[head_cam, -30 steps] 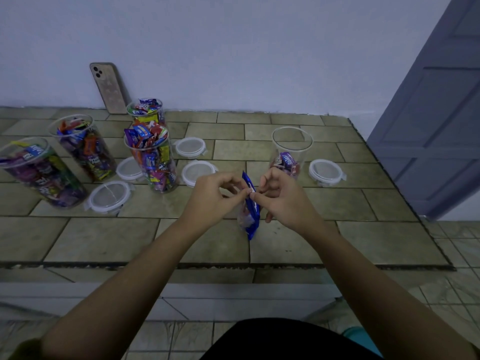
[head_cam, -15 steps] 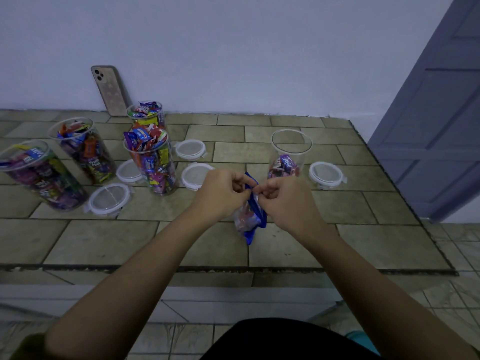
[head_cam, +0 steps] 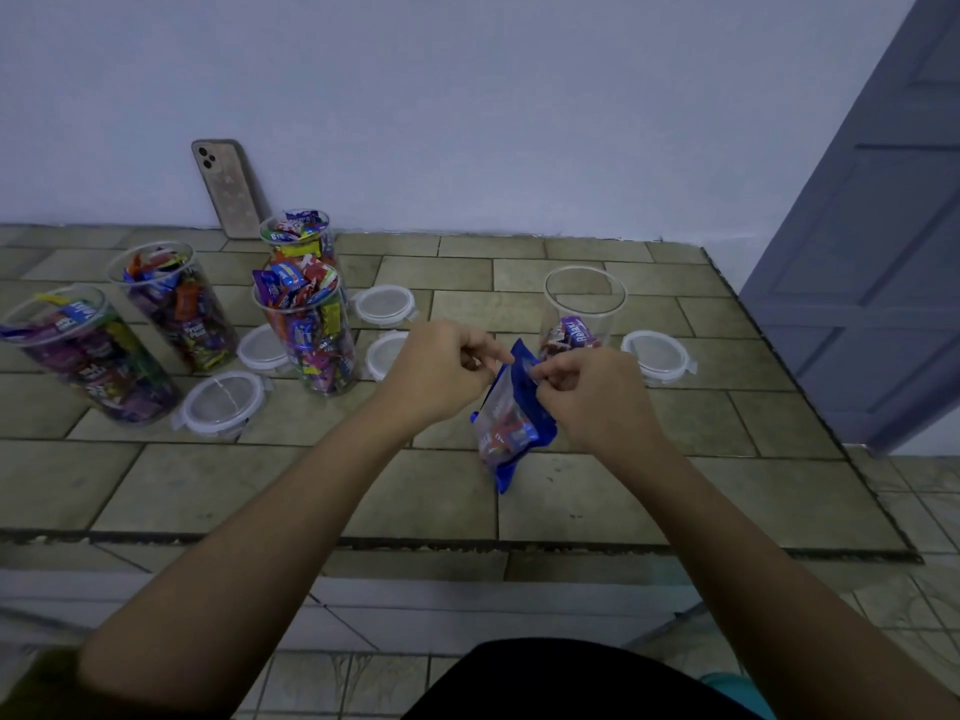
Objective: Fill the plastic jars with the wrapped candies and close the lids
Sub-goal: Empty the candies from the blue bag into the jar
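Note:
A blue candy bag hangs above the tiled ledge, pinched at its top edge by my left hand and my right hand. Just behind my right hand stands a clear plastic jar with a few wrapped candies at its bottom. Its white lid lies to its right. On the left stand several open jars full of wrapped candies, the nearest to my hands being a heaped jar. Several more white lids, such as one lid, lie among them.
A phone leans against the wall behind the full jars. A blue-grey door stands at the right. The tiled ledge ends in a front edge just below my forearms, with a lower floor beneath.
My hands have drawn slightly apart at the bag's top, and the bag has shifted a little to the right and swung its lower part forward. The jars and lids have not moved.

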